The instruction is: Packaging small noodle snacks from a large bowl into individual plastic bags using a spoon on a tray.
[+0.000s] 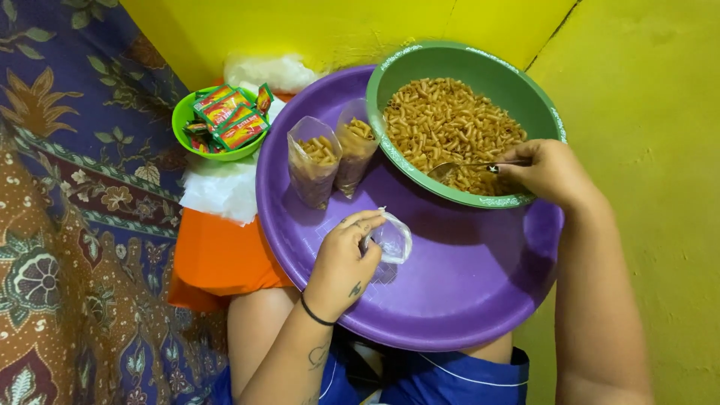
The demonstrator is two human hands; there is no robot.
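The left hand point(346, 251), low in the middle of the frame, is closed on a small clear bag point(392, 241), pinching its mouth between thumb and fingers; the bag looks empty and rests just above the purple tray point(465, 300) that lies across the person's lap. The right hand point(551, 174), at the right centre, is clenched on the handle of a spoon point(469, 168) whose bowl lies in the snacks point(442, 124), short curled golden sticks heaped in the green bowl point(540, 97) that sits on the upper right part of the tray. I cannot tell whether the spoon carries a load yet. Two filled bags point(330, 161) stand side by side on the tray, touching each other and just left of the green bowl's rim, their mouths open and not sealed. Judged from that, two portions are done, a third is in hand with nothing in it so far, and the bowl is still nearly full, so most of the filling is left. At the upper left, off the tray, a small lime bowl point(184, 120) holds red and green sachets point(229, 112); none shows inside the filled bags, though the plastic is too cloudy to be sure. A stack of clear plastic point(217, 191) lies on orange cloth point(217, 259) below it.
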